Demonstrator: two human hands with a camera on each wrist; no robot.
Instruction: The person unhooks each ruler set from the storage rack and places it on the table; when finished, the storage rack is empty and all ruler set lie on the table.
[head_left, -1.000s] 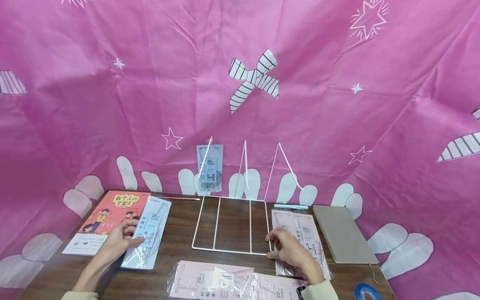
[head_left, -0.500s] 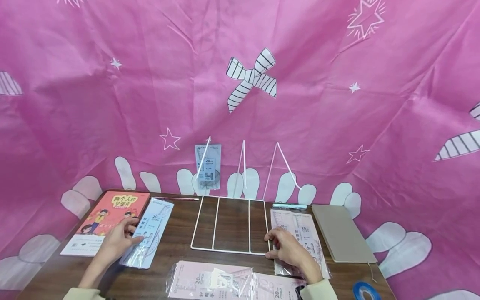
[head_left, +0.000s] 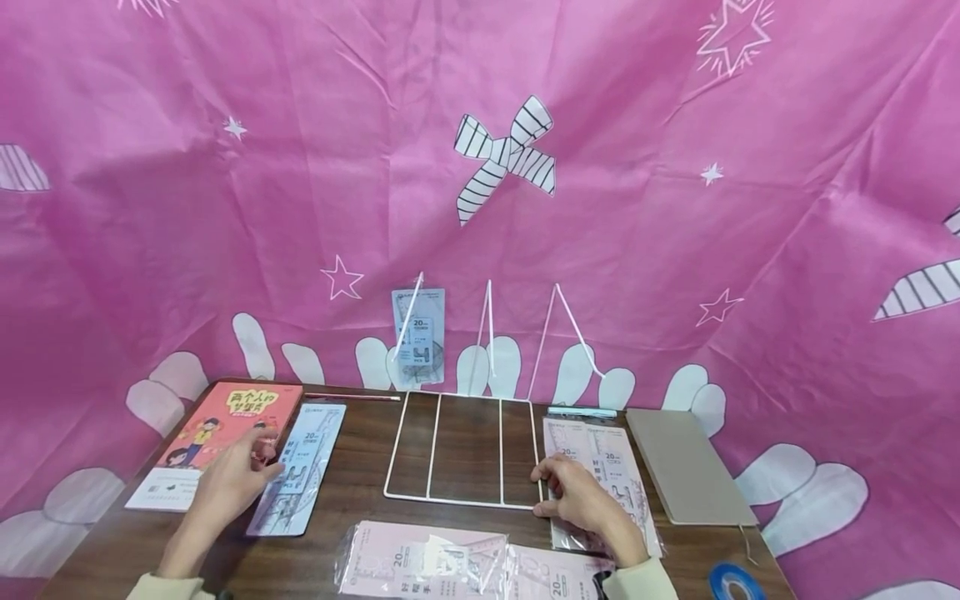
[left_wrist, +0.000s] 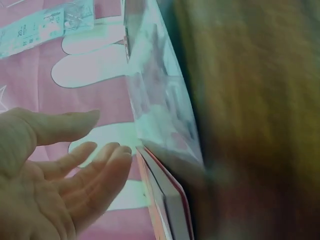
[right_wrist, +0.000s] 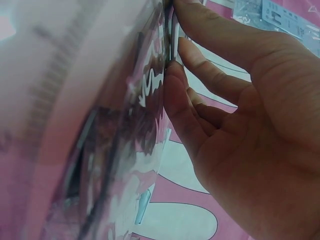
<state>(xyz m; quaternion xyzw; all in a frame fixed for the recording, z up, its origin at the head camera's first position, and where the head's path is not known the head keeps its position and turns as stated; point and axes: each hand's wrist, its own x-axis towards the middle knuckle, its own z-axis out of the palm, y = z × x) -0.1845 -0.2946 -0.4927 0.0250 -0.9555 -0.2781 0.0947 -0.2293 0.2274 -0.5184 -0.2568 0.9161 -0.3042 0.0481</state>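
Note:
A blue ruler-set packet (head_left: 300, 471), in a clear sleeve, lies on the wooden table beside the red book. My left hand (head_left: 231, 482) hovers at its left edge, thumb and fingers apart, holding nothing; in the left wrist view a gap separates the hand (left_wrist: 75, 175) from the packet (left_wrist: 162, 85). A white wire rack (head_left: 465, 502) stands mid-table, with three upright hooks at its back. On the left hook hangs another blue packet (head_left: 417, 337). My right hand (head_left: 581, 500) pinches the right side of the rack's base; the right wrist view shows the fingers (right_wrist: 182, 95) around the wire.
Pink ruler packets (head_left: 600, 467) lie beneath and beside my right hand, and more pink packets (head_left: 423, 558) lie in front of the rack. Around them are a red book (head_left: 217, 433), a pencil (head_left: 360, 397), a light-blue pen (head_left: 581, 412), a grey notebook (head_left: 690, 467) and blue tape (head_left: 735, 581).
The blue packet at the left has gone down flat onto the table, and my left hand has let go of it. My right hand has stayed at the rack.

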